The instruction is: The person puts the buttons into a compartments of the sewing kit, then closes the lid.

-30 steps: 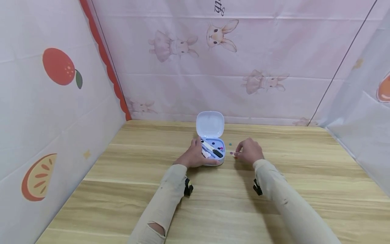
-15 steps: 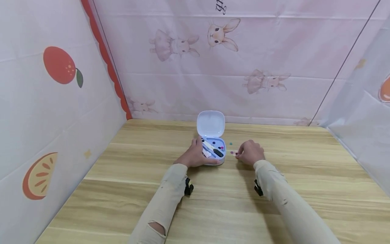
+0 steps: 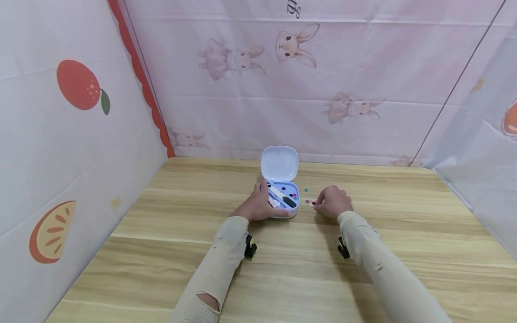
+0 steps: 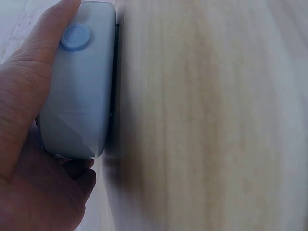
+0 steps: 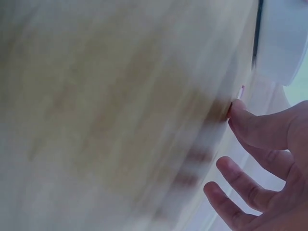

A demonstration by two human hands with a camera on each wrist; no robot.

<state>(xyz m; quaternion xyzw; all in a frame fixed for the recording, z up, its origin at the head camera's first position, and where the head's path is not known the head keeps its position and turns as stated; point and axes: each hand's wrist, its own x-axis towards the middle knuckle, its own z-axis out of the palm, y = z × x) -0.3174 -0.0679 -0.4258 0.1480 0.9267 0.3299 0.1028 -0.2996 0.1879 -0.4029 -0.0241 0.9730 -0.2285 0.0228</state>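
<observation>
A small pale-blue sewing box (image 3: 278,217) stands on the table with its white lid (image 3: 279,163) raised. My left hand (image 3: 258,205) grips it from the left side, thumb along the front next to a round blue catch (image 4: 75,37). Inside lie a white tool with a black end (image 3: 288,202), small white pieces (image 3: 274,203) and several coloured buttons (image 3: 294,195). Right of the box, my right hand (image 3: 333,202) has its thumb and index fingertips pinched at a dark button (image 3: 313,203) low on the tabletop; its other fingers stay spread.
A purple button (image 3: 307,201) lies just left of the right fingertips, and a teal button (image 3: 306,190) sits farther back. The wood-grain table (image 3: 282,278) ends at a pink rabbit-print cloth (image 3: 258,112) behind, with white printed cloth (image 3: 93,157) at the left side.
The right hand's fingertips have shifted slightly to the right at the small buttons, so more of them show. The left hand keeps its grip on the box.
</observation>
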